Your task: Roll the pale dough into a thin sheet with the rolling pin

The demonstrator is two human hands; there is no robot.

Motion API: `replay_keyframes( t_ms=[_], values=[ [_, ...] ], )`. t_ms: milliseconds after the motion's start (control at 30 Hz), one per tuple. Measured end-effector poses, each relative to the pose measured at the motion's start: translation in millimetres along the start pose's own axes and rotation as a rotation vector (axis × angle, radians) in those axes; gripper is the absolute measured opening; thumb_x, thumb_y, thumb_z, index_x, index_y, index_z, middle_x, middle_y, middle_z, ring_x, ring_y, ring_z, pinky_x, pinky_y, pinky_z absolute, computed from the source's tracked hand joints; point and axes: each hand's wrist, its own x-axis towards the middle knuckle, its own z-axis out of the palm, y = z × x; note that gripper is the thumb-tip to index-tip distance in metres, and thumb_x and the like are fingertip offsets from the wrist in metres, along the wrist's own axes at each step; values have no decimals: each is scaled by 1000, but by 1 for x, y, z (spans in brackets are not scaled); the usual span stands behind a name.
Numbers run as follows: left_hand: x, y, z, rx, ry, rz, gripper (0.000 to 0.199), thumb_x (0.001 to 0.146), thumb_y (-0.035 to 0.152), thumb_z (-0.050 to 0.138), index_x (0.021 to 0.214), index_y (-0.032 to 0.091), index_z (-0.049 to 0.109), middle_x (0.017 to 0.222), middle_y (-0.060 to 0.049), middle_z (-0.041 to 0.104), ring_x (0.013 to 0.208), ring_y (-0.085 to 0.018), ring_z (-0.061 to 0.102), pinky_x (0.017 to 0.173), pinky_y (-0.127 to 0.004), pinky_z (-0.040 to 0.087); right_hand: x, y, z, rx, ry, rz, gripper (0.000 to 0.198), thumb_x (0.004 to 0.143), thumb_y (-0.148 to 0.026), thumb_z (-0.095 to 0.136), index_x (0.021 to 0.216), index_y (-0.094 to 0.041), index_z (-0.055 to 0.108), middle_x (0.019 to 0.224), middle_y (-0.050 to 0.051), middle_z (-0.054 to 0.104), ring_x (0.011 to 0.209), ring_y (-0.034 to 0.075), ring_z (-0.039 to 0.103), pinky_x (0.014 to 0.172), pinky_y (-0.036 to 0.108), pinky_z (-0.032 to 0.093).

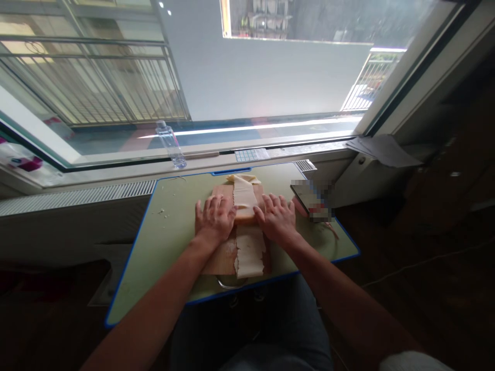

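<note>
Daylight enters by the large window (270,82) beyond your hands, and a green, blue-edged worktop (150,263) stands before it. On it, beneath and between your grips, lies a wooden board (218,261) carrying a pale dough strip (249,252). That strip runs from ahead of your grips to the board's near edge, its sides ragged, its far end folded or bunched.

Your left grip (214,217) and right grip (277,216) lie either side of the strip, palms down, fingers extended and parted. Between them, across the dough, spans what appears to be a rolling pin (245,220); its ends are covered by your hands, so any curl around them cannot be confirmed.

Step in hand, as judged: flattening the strip by rolling. Your next move calls for equal pressure from both palms and a straight stroke along the strip; uneven load could skew it or tear the ragged edges.

Just beyond your right grip, to its right, a dark flat device (303,196), partly obscured by pixelation, could hinder a wide elbow or sideways sweep. White crumbs (162,212) lie left of your left grip. Farther ahead, a clear bottle (171,147) stands on the sill, well apart from the rolling path.
</note>
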Motion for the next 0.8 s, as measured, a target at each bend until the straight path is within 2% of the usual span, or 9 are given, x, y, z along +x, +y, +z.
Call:
replay_keyframes(
  t_ms=[100, 167, 267, 333, 433, 600, 700, 800],
  values=[
    [-20, 1, -9, -28, 0, 71, 50, 107, 53, 44, 145, 28, 63, 156, -13, 61, 149, -36, 48, 131, -64, 20, -12, 2, -1, 9, 16, 1, 64, 110, -59, 37, 159, -22, 55, 165, 13, 53, 153, 42, 41, 125, 67, 26],
    [-31, 0, -17, -65, -38, 139, 45, 104, 52, 51, 139, 28, 66, 149, -11, 67, 141, -34, 55, 128, -59, 28, -17, 3, -2, 17, 19, 1, 60, 112, -59, 35, 154, -23, 60, 163, 12, 56, 152, 40, 42, 125, 66, 26],
    [-36, -4, -29, -86, -116, 218, 35, 99, 37, 58, 130, 27, 69, 135, -9, 74, 129, -31, 63, 117, -53, 39, -24, 7, -5, 43, 24, -15, 54, 113, -57, 34, 142, -26, 68, 160, 10, 59, 152, 38, 41, 125, 66, 25],
    [-31, -5, -34, -75, -139, 240, 34, 96, 30, 58, 127, 27, 71, 131, -10, 75, 127, -30, 64, 113, -52, 41, -25, 9, -6, 76, 19, -27, 51, 114, -55, 34, 136, -27, 70, 158, 9, 60, 152, 35, 42, 125, 65, 25],
    [-9, -3, -36, -63, -131, 255, 32, 96, 33, 59, 124, 28, 73, 130, -10, 75, 128, -30, 63, 112, -51, 42, -20, 12, -7, 120, 33, -43, 47, 114, -52, 37, 133, -27, 71, 155, 9, 63, 148, 32, 46, 124, 59, 28],
    [33, -3, -23, -124, -167, 186, 30, 95, 38, 61, 119, 29, 77, 134, -8, 74, 132, -30, 61, 111, -46, 48, 1, 20, -8, 112, 23, -131, 38, 110, -52, 51, 129, -28, 73, 142, 8, 71, 134, 28, 55, 115, 44, 36],
    [37, -9, -11, -188, -190, 181, 34, 97, 40, 60, 124, 29, 77, 137, -7, 73, 133, -28, 61, 114, -45, 48, 4, 25, -6, 110, 39, -172, 33, 108, -46, 56, 131, -30, 73, 141, 7, 71, 135, 28, 53, 114, 43, 35],
    [26, -16, -6, -223, -156, 185, 37, 99, 41, 57, 129, 28, 76, 138, -7, 73, 133, -28, 62, 115, -46, 48, -2, 26, -4, 130, 60, -192, 33, 108, -41, 55, 134, -30, 72, 143, 6, 70, 136, 28, 52, 115, 43, 34]
  ],
)
